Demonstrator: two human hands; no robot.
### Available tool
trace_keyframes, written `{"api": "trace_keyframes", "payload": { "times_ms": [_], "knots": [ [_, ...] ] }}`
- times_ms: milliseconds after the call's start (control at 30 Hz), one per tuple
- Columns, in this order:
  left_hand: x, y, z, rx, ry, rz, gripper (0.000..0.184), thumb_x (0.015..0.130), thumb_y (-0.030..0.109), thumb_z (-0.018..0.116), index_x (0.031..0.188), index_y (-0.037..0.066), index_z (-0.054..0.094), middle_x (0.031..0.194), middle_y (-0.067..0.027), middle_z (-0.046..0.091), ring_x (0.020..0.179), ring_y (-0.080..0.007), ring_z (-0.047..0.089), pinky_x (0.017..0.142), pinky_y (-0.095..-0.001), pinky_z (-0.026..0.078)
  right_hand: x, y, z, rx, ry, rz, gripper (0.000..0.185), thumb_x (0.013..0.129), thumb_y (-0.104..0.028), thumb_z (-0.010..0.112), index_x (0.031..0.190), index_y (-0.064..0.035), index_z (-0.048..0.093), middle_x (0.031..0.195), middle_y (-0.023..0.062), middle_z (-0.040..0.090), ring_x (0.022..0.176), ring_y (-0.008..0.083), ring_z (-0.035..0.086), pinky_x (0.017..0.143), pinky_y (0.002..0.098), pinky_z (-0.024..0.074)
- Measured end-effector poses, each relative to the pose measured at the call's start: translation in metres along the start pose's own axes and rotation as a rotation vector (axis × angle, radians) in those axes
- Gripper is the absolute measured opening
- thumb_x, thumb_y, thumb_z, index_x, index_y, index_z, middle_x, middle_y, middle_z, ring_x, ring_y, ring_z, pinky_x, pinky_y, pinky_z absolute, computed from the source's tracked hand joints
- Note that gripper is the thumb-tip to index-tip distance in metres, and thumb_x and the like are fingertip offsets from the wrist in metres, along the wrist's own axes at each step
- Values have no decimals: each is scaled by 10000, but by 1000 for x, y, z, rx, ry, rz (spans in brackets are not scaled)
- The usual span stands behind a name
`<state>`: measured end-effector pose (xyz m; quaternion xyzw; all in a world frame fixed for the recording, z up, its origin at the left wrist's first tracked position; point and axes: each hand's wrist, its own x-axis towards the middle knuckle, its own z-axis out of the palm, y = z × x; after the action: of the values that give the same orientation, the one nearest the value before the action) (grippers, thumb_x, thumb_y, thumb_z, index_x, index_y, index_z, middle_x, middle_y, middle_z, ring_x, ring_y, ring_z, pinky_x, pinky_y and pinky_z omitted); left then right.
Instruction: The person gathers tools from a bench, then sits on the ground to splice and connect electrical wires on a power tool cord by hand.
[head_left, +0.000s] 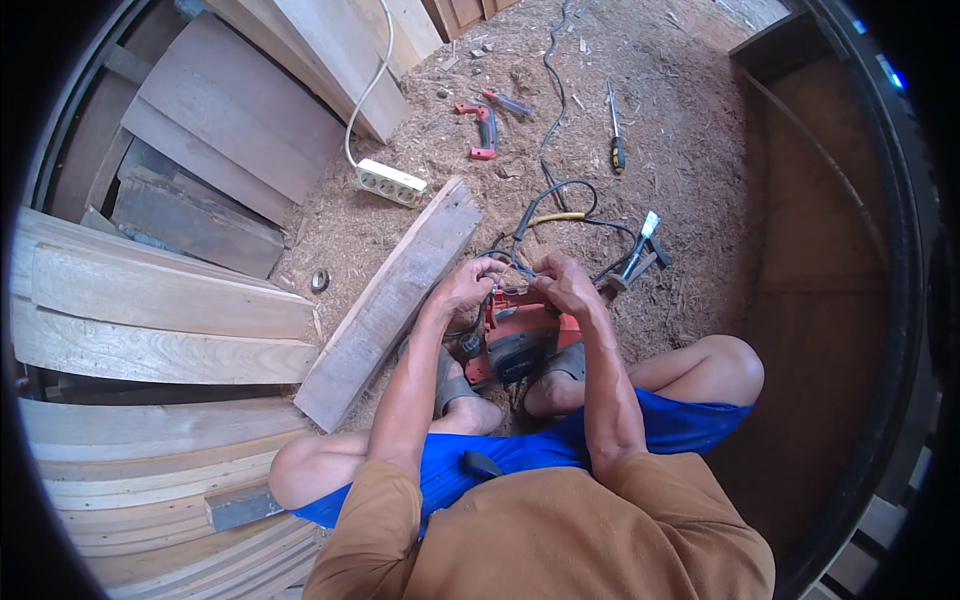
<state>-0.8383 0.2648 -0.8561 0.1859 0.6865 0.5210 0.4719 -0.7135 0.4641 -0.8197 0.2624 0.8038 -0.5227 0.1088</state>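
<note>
Head view. Red power tool [536, 326] sits on the sawdust-covered floor [690, 140], between the person's feet; use it as landmark. Left hand [466, 286] above its left end, fingertips pinched on thin wires [518, 266]. Right hand [566, 285] above its right end, thumb and fingers pressed together on the same wires, one of them blue. Wires are just past the tool's far side, between the two hands.

Containers: tool housing only; its interior is too covered by hands to tell what's in it.

Around: dark cable [552, 100] comes in from beyond the tool, loops near the hands, yellow sleeve [558, 217] among the loops. Shiny-tipped tool [638, 250] near, to the far right of the power tool. Yellow-black screwdriver [617, 150] farther out that way. Straight beyond: red-black handle piece [484, 134], clear-handled screwdriver [508, 103] just beside that. White power strip [391, 183] beyond and to the left, with white cord [366, 75].

In the way: thick plank [390, 310] slants along the tool's left side. Tape roll [320, 280] past the plank; stacked boards [170, 300] farther left. Brown panel [825, 250] well off to the right.
</note>
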Motion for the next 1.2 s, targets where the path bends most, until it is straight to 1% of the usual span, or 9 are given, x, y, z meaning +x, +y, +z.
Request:
{"api": "trace_keyframes", "payload": {
  "times_ms": [67,333,633,667,767,833,967,1067,1200],
  "knots": [
    [-4,9,1,-22,4,-9,319,965,54,528,1254,-21,642,999,-37,692,928,-99,617,875,-256,498,-2,-5,-1,-16,-12,31,288,849,-175,717,1075,3,694,850,147,723,795,239,695,725,389,533],
    [11,-14,-7,-110,-17,-3,386,1006,140,436,1309,-61,568,985,-65,706,961,-109,632,916,-268,496,-1,-5,-1,-21,-12,25,281,848,-175,703,1065,3,690,815,132,709,767,228,688,704,387,531],
    [13,-21,-10,10,7,70,435,1027,236,436,1331,-49,560,1022,-59,724,1141,-173,587,1112,-329,351,0,-6,0,14,-10,22,256,860,-162,673,1051,8,688,805,126,707,742,225,683,683,385,530],
    [14,-21,-10,11,7,78,433,1028,243,436,1322,-46,570,1032,-61,722,1123,-167,591,1091,-323,368,0,-6,0,17,-9,21,254,861,-162,674,1051,6,689,804,126,707,742,225,683,683,385,530],
    [13,-20,-11,-11,12,70,425,1030,259,438,1288,-37,603,1066,-64,712,1070,-148,596,1025,-304,414,3,-2,0,1,-18,17,214,887,-122,680,1054,11,663,790,82,703,661,154,660,568,340,523],
    [9,-15,-10,-56,21,19,417,1030,264,441,1258,-29,629,1096,-66,701,1037,-132,594,973,-291,441,3,-3,0,-29,-16,-9,212,886,-121,683,1051,11,662,786,82,700,659,155,660,566,339,523],
    [8,-15,-8,42,78,13,394,1030,259,453,1223,-20,652,1068,-46,674,965,-112,581,904,-285,463,3,-2,0,-18,-16,-12,202,889,-123,689,1042,5,660,779,75,693,651,154,654,561,336,521],
    [6,-11,-7,125,85,-36,374,1028,242,463,1220,-18,651,1027,-29,661,942,-113,577,893,-297,468,1,-3,0,-6,-9,22,245,877,-170,685,1049,4,690,813,129,709,751,232,681,690,394,527],
    [6,-14,-11,165,44,-72,323,1010,174,495,1222,-18,646,1004,-21,661,913,-105,583,849,-295,487,0,-3,0,25,-7,26,245,881,-166,686,1053,9,690,812,126,708,754,225,680,687,393,528]
  ]
}}
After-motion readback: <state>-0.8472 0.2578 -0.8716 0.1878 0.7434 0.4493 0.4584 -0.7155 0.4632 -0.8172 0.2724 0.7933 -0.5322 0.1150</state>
